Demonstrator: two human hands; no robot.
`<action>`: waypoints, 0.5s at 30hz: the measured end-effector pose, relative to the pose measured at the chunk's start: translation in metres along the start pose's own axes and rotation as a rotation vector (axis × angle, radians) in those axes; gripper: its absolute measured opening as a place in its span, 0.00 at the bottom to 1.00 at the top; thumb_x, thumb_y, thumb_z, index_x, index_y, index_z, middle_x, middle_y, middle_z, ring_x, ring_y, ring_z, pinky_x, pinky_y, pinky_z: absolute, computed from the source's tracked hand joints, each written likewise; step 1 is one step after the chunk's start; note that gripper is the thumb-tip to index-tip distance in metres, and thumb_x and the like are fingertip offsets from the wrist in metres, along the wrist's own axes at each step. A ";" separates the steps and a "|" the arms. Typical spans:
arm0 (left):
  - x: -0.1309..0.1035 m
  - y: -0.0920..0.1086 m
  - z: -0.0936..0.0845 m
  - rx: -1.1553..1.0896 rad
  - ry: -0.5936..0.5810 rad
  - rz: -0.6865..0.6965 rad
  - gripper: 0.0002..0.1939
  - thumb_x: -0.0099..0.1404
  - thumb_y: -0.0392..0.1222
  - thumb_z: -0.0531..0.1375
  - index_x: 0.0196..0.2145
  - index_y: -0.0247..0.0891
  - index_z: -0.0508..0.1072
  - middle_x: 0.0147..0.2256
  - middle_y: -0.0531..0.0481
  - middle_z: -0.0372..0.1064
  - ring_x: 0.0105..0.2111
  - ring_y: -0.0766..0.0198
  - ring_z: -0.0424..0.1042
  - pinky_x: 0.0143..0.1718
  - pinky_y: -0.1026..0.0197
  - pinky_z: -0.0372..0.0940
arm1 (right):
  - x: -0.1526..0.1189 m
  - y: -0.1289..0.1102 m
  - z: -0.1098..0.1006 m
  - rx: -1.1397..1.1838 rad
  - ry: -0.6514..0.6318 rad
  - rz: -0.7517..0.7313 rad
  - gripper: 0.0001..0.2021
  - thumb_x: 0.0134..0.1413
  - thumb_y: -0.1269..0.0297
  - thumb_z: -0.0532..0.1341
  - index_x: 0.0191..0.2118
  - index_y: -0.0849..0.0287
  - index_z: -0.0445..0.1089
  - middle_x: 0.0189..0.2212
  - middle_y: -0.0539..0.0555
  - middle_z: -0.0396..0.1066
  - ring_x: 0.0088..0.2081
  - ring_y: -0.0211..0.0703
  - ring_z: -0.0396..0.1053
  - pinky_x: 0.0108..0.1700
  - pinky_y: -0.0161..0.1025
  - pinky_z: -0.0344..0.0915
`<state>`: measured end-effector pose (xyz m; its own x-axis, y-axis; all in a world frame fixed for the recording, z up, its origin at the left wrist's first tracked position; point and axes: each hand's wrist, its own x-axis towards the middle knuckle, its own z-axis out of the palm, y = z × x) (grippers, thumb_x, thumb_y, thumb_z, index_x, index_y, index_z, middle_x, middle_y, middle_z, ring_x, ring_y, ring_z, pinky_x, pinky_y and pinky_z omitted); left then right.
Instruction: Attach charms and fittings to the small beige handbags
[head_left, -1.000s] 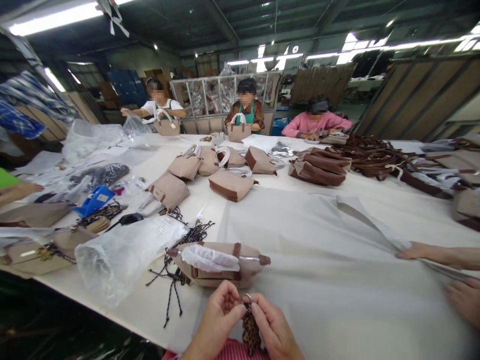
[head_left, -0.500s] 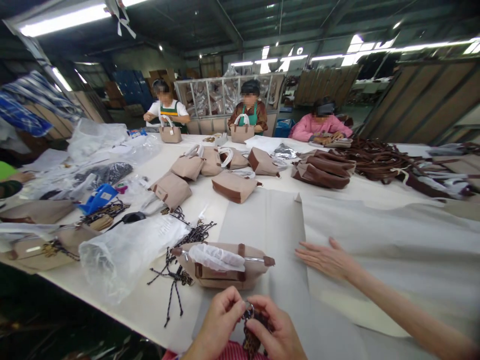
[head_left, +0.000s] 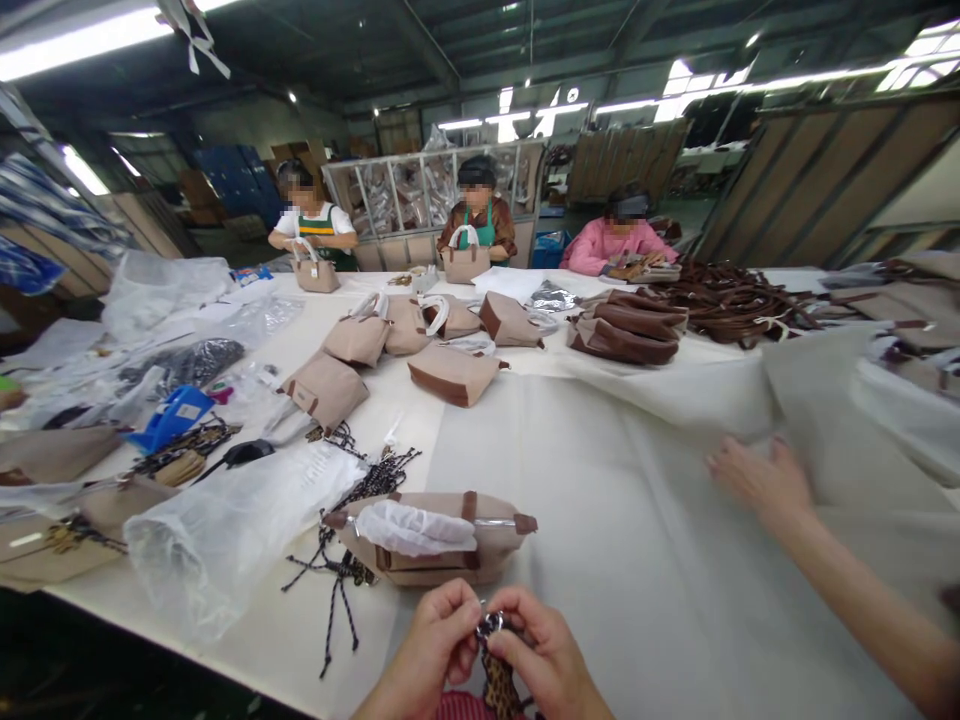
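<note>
Ring and charm: I pinch a small metal ring [head_left: 491, 625] between the fingertips of both hands at the near edge of the counter [head_left: 645, 560]; a leopard-print charm [head_left: 501, 685] hangs from it toward my lap.
Left hand: my left hand [head_left: 429, 652] is closed narrow, thumb and forefinger on the ring's left side.
Right hand: my right hand [head_left: 549, 662] is closed the same way on the ring's right side, its fingers touching the charm's top.
Risk, ring: the ring is tiny and held only at the fingertips, so I judge it could slip and drop off the counter's near edge into my lap or below.
Risk, cords: the braided cords [head_left: 341, 560] lie loose just left of my hands; a sleeve or the charm could snag them and drag them off.
Risk, neighbour: a co-worker's hand [head_left: 757, 480] presses the white sheet [head_left: 675, 470] at the right; a tug on that sheet could shift what rests on it near me.
Nearest bag: a tan handbag [head_left: 435, 535] with brown trim lies just beyond my hands, white paper stuffing [head_left: 416, 527] showing at its open top.
Plastic bag: a clear plastic bag [head_left: 225, 535] lies left of it; I cannot tell its contents.
Blue tray: a blue tray [head_left: 171, 418] sits further left; what it holds is too small to tell.
Far bags: more tan handbags [head_left: 409, 335] lie mid-counter, with brown straps [head_left: 731, 300] heaped far right.
</note>
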<state>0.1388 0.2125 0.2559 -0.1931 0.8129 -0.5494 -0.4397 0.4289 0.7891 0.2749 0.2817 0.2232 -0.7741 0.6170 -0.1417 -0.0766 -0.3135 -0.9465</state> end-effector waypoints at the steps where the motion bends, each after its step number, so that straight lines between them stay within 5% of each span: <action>1: 0.004 0.000 -0.002 0.028 0.020 0.006 0.26 0.52 0.64 0.64 0.24 0.39 0.62 0.16 0.61 0.55 0.14 0.75 0.47 0.17 0.67 0.39 | 0.002 0.000 -0.001 0.027 -0.003 0.014 0.17 0.51 0.48 0.65 0.35 0.58 0.67 0.25 0.48 0.70 0.28 0.38 0.66 0.33 0.36 0.58; 3: 0.013 0.001 -0.007 0.140 0.136 0.100 0.24 0.51 0.63 0.65 0.26 0.38 0.66 0.19 0.58 0.61 0.17 0.71 0.55 0.19 0.66 0.49 | 0.004 -0.002 -0.004 0.057 0.010 0.046 0.18 0.50 0.47 0.65 0.34 0.58 0.66 0.25 0.48 0.68 0.29 0.37 0.64 0.33 0.35 0.57; 7: 0.031 0.011 -0.019 0.381 0.408 0.352 0.14 0.52 0.48 0.68 0.33 0.37 0.74 0.30 0.49 0.72 0.34 0.57 0.70 0.39 0.59 0.63 | 0.007 -0.004 -0.015 0.048 0.011 0.084 0.16 0.52 0.50 0.65 0.35 0.58 0.67 0.26 0.47 0.67 0.29 0.36 0.62 0.33 0.34 0.56; 15: 0.050 0.021 -0.018 0.378 0.455 0.316 0.12 0.49 0.49 0.69 0.29 0.40 0.77 0.32 0.44 0.77 0.41 0.48 0.72 0.47 0.51 0.64 | 0.015 -0.006 -0.031 0.037 -0.038 0.137 0.13 0.49 0.55 0.66 0.33 0.59 0.67 0.25 0.46 0.67 0.28 0.35 0.62 0.32 0.34 0.55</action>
<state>0.1042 0.2555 0.2401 -0.6492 0.7104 -0.2717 0.0204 0.3733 0.9275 0.2827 0.3150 0.2176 -0.8019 0.5393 -0.2571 0.0085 -0.4201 -0.9075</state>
